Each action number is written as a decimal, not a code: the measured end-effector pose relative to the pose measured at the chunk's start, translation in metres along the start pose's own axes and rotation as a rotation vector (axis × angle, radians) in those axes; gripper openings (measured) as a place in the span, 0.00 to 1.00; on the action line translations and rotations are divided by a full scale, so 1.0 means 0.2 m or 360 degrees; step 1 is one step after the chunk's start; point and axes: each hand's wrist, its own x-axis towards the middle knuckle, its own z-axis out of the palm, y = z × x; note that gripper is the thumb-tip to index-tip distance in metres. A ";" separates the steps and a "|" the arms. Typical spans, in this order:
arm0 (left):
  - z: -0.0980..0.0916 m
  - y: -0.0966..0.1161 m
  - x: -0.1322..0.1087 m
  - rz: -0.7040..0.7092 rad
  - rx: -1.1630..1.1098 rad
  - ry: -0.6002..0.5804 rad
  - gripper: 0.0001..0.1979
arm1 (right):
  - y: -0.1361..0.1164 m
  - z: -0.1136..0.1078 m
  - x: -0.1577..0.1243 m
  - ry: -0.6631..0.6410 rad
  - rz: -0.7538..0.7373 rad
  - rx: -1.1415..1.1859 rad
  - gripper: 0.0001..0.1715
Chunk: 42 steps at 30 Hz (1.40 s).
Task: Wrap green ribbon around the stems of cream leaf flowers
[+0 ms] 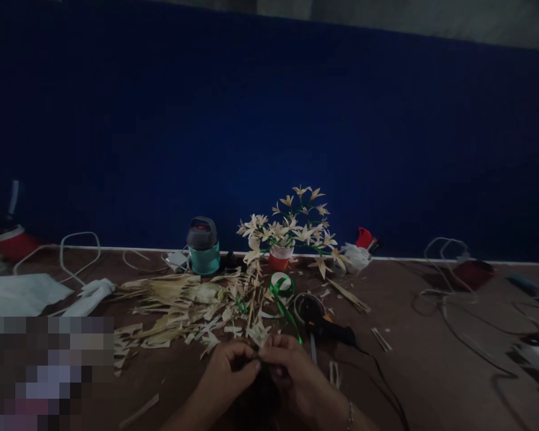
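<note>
My left hand [230, 370] and my right hand [291, 370] meet at the bottom centre, fingertips pinched together. Between them they hold a small pale straw flower [259, 333] with pointed petals that sticks up just above the fingers. A green ribbon strand [291, 316] runs from the ribbon roll [281, 284] down toward my right hand. A pile of dry straw strips [185, 305] lies just beyond my left hand. A black glue gun [324, 323] rests on the brown table [431, 359] right of my hands.
A red cup of finished straw flowers [281, 256] stands at the back centre beside a teal and grey container [203, 245]. White cables [78, 251] loop at the left and right [444, 287]. White paper [18, 293] lies at left. A blue wall [269, 120] backs the table.
</note>
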 end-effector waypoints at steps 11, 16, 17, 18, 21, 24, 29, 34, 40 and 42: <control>-0.01 0.01 0.01 0.0094 0.0109 -0.0036 0.04 | -0.01 0.00 -0.02 -0.0090 -0.0015 -0.0044 0.12; -0.01 0.04 -0.01 0.0160 0.0272 0.0023 0.05 | 0.00 0.00 -0.01 0.0066 -0.0101 -0.0152 0.13; -0.01 0.04 -0.01 0.0194 0.0302 0.0049 0.05 | 0.01 0.01 -0.01 0.0089 -0.0121 -0.0167 0.14; 0.00 0.04 -0.01 0.0223 0.0332 0.0080 0.06 | 0.01 0.01 -0.01 0.0105 -0.0144 -0.0171 0.14; 0.01 0.02 -0.02 0.0240 0.0384 0.0156 0.06 | 0.02 0.00 0.01 0.0119 -0.0186 -0.0158 0.16; 0.02 0.00 -0.02 0.0204 0.0358 0.0131 0.06 | 0.03 0.00 0.01 0.0133 -0.0162 -0.0152 0.18; 0.02 0.00 -0.03 0.0198 0.0361 0.0133 0.06 | 0.01 0.01 -0.01 0.0126 -0.0160 -0.0214 0.16; 0.01 0.01 -0.02 0.0194 0.0297 0.0131 0.07 | 0.02 0.01 -0.02 0.0166 -0.0156 -0.0095 0.16; -0.01 0.05 -0.03 0.0260 0.0133 0.0056 0.08 | 0.00 0.00 -0.03 -0.0096 -0.0189 0.0007 0.18; -0.01 0.06 -0.03 0.0295 0.0161 0.0055 0.07 | -0.01 0.00 -0.03 -0.0103 -0.0242 0.0021 0.17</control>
